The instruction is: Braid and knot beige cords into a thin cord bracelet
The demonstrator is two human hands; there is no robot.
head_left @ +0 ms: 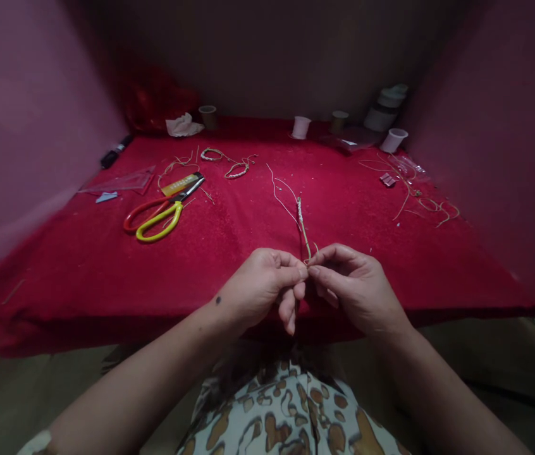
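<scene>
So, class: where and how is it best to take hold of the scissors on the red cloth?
Probably by the looped handles, coming from the near left. The scissors lie flat with blades together, loops toward the person's left and blades pointing away to the far right.

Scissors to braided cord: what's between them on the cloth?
Head view: only bare red cloth between scissors and braided cord, plus one thread scrap near the blades.

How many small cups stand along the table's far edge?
4: left tan cup by the tissue, middle white cup, second tan cup beside it, right white cup near the pale stack, which may hide more.
</scene>
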